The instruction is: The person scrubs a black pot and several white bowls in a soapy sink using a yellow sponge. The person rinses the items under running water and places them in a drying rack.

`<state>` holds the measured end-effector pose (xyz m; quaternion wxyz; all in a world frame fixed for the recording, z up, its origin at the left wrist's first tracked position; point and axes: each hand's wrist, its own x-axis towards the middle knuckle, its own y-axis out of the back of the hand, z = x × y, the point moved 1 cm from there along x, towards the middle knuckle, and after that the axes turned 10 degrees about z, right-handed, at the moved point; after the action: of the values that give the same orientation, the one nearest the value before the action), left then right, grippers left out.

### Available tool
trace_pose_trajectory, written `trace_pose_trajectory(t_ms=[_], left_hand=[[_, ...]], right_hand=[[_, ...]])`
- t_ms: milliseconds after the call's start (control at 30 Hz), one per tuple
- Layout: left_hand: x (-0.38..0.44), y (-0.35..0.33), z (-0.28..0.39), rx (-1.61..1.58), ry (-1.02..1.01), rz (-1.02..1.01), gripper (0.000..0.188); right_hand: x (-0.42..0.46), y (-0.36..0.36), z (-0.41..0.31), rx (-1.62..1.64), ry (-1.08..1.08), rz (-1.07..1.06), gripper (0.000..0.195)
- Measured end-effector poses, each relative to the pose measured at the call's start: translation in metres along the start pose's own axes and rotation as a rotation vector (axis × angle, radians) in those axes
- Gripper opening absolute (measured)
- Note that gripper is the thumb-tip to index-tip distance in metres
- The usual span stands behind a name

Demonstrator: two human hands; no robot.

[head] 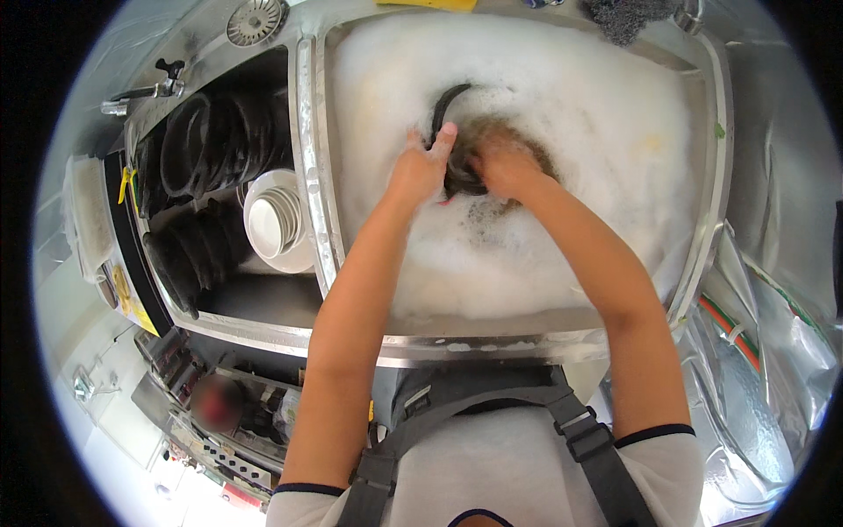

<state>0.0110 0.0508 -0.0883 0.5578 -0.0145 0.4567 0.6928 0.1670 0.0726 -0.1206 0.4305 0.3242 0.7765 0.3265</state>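
Observation:
My left hand [421,170] grips the rim of a black dish [448,109], with the thumb along its near side. The dish is partly sunk in white suds, so its full shape is hidden. My right hand [508,166] reaches down into the dish, and its fingers are blurred and partly under water and foam. A dark brownish patch surrounds that hand; I cannot tell whether it is a scrubber or murky water. Both hands are over the large stainless steel sink basin [708,165], which is filled with foamy water.
In the left basin [263,300] stand several black dishes [217,141] and a stack of white bowls [269,224]. A metal divider [312,145] separates the basins. Along the back are a tap [148,91], a sink strainer [255,22], a yellow cloth or sponge [428,3] and a dark mesh scourer [625,18].

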Motion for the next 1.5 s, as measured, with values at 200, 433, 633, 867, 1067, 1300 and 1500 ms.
trace_pose_trajectory(t_ms=[200,433,633,867,1067,1300,1500], left_hand=[[-0.002,-0.005,0.014,-0.119,0.048,-0.009,0.098],[0.008,-0.005,-0.006,0.019,0.087,-0.007,0.1],[0.013,-0.027,-0.017,-0.222,0.125,-0.001,0.1],[0.011,-0.005,-0.019,-0.019,0.119,0.005,0.102],[0.011,-0.022,-0.014,-0.148,0.119,-0.021,0.103],[0.008,0.01,0.001,-0.232,0.176,0.02,0.087],[0.001,0.041,0.01,-0.671,0.163,-0.339,0.095]], right_hand=[[0.028,-0.013,-0.043,1.42,-0.249,0.346,0.043],[-0.01,-0.001,-0.004,0.28,0.035,-0.239,0.031],[0.038,-0.035,-0.014,0.235,0.145,-0.068,0.024],[-0.017,0.013,-0.004,-0.1,0.421,-0.308,0.024],[0.046,-0.047,-0.013,0.231,0.126,-0.051,0.024],[-0.037,-0.026,-0.012,0.447,0.409,0.086,0.034],[-0.034,0.022,0.028,-0.235,0.744,0.306,0.035]])
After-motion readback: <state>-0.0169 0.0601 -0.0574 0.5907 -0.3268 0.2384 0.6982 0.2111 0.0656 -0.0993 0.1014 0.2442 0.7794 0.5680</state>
